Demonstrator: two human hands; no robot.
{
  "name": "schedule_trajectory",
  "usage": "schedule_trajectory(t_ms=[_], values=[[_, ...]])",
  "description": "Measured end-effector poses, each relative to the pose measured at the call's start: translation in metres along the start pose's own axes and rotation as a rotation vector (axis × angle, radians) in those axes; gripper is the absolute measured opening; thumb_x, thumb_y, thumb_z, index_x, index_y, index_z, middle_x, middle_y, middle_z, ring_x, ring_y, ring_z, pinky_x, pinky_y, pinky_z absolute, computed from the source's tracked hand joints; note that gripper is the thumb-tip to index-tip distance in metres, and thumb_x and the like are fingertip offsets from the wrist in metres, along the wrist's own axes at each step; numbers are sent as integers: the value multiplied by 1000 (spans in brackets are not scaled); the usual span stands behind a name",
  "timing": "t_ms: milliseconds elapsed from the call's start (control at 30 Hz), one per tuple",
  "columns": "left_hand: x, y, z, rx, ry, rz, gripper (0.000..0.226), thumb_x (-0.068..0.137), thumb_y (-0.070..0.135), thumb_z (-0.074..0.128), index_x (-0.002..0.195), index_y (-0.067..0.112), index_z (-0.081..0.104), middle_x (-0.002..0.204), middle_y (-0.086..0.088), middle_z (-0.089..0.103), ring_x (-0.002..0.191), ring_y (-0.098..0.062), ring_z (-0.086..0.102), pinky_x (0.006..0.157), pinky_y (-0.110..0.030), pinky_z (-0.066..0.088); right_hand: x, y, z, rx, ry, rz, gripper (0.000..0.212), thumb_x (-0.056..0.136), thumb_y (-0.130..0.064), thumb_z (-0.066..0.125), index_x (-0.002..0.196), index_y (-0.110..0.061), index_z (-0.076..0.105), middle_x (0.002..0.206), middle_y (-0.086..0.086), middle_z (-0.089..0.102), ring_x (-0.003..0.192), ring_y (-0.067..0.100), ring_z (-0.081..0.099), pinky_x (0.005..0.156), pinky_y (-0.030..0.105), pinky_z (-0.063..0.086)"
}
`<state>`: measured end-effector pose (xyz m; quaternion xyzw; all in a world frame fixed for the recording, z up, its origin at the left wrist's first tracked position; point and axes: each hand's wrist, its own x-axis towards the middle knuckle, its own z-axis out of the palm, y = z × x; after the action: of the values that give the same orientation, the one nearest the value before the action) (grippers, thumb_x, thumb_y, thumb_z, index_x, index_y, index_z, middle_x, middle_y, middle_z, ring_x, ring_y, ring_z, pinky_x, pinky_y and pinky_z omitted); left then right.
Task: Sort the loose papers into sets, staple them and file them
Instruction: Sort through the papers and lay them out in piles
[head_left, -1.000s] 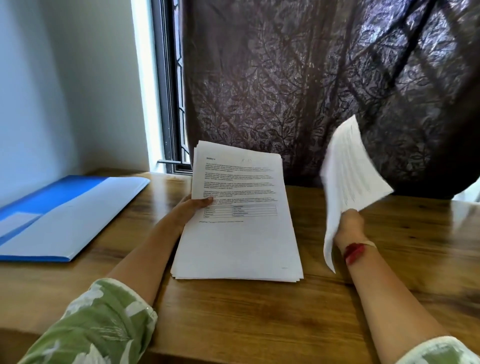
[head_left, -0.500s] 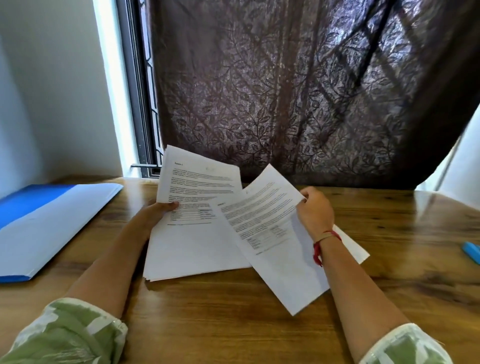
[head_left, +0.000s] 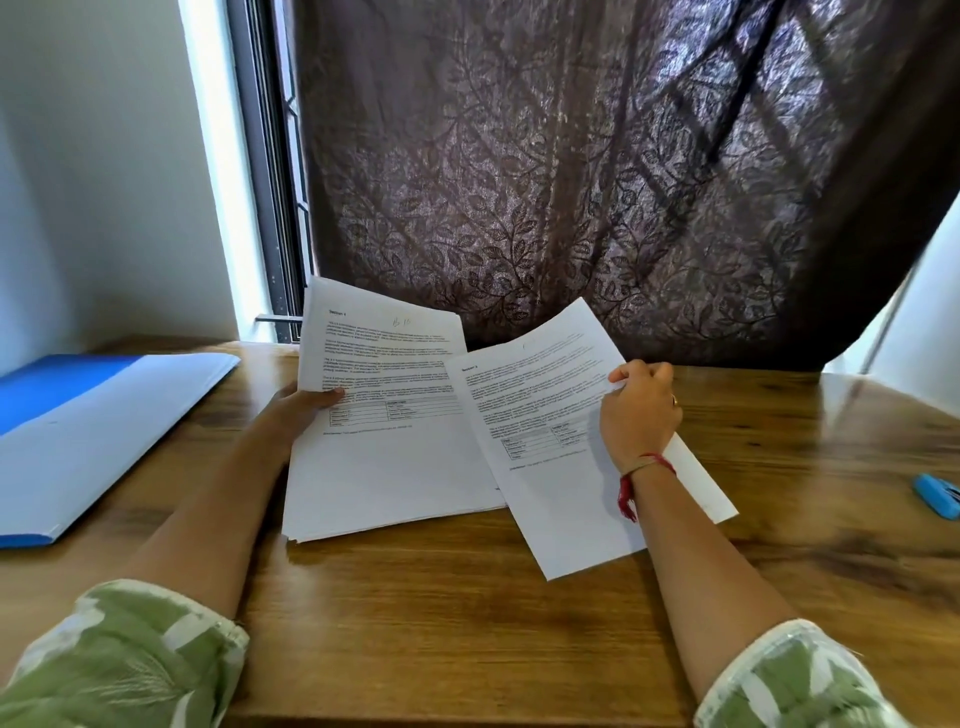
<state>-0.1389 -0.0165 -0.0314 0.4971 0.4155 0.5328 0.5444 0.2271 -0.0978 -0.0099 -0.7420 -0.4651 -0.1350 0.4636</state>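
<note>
From my feed I see a wooden table (head_left: 467, 623) pushed up to a dark leaf-patterned curtain (head_left: 571, 182), with a window frame (head_left: 270, 182) and a white wall to the left.

The stack of papers (head_left: 384, 467) lies mid-table, long axis running away from me and heading end toward the window. Its far end seems lifted off the wood, though the angle makes that hard to judge. The left hand (head_left: 304, 408) grips its left edge, thumb on top.

A loose sheet (head_left: 540, 467) overlaps the stack's right edge, skewed so its near end swings right and its heading points at the curtain. The right hand (head_left: 641, 410) pinches its right edge, fingers curled; the fingertips are hidden.

The print is too small to read. A blue folder (head_left: 93, 431) on the left and a blue stapler (head_left: 937, 494) on the right are both cut off by the frame.
</note>
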Motion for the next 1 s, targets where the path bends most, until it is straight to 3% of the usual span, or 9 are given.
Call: schedule_trajectory(t_ms=[167,333,433,500,600,700,833,1000], values=[[0,1,-1,8,-7,-6,72,64,15,69,133,3,52,129,-24,58,112,-46,58,75,-43,59,-1,-3,0,49,-6,-13,20,92,-11,52,111,-14,59,122,11,47,108,28,51,92,39,40],[-2,3,1,4,-35,12,72,64,13,66,134,2,51,123,-20,60,87,-29,68,61,-33,60,-10,-13,0,-262,-205,-124,51,89,-33,60,133,-16,43,150,13,24,135,33,29,106,49,28],[-2,2,1,4,-27,12,71,64,14,66,132,2,53,123,-20,61,85,-28,69,61,-32,60,-16,-33,-8,-317,-409,-145,41,92,-46,53,121,-17,52,128,8,47,119,28,46,99,44,34],[-1,1,0,10,-16,5,71,63,15,68,132,2,53,127,-22,60,95,-36,66,66,-36,61,-24,-50,-10,-271,-600,-112,47,92,-58,46,111,-18,58,110,4,58,108,26,57,95,41,40],[-1,1,1,-6,6,-1,73,63,14,68,133,2,52,127,-23,59,105,-42,60,71,-40,60,-44,-68,3,-218,-852,-99,77,80,-79,39,128,-20,50,125,6,59,112,28,56,98,47,44],[-2,2,-1,15,19,-9,72,64,12,70,134,4,51,126,-22,60,101,-40,61,66,-39,61,-56,-73,16,-223,-979,-104,99,71,-88,32,144,-21,33,148,8,40,131,35,41,107,57,32],[3,1,-13,15,100,-24,49,85,3,65,132,7,54,125,-20,61,93,-34,64,65,-38,57,-58,-60,16,-348,-994,-93,94,80,-85,15,153,-27,12,161,7,5,147,33,6,109,69,0],[-2,2,-22,-30,92,-13,41,88,2,60,128,11,56,123,-15,63,95,-32,65,71,-40,55,-52,-48,14,-392,-949,-70,85,84,-80,11,153,-31,12,162,6,0,148,31,-1,108,68,-7]])
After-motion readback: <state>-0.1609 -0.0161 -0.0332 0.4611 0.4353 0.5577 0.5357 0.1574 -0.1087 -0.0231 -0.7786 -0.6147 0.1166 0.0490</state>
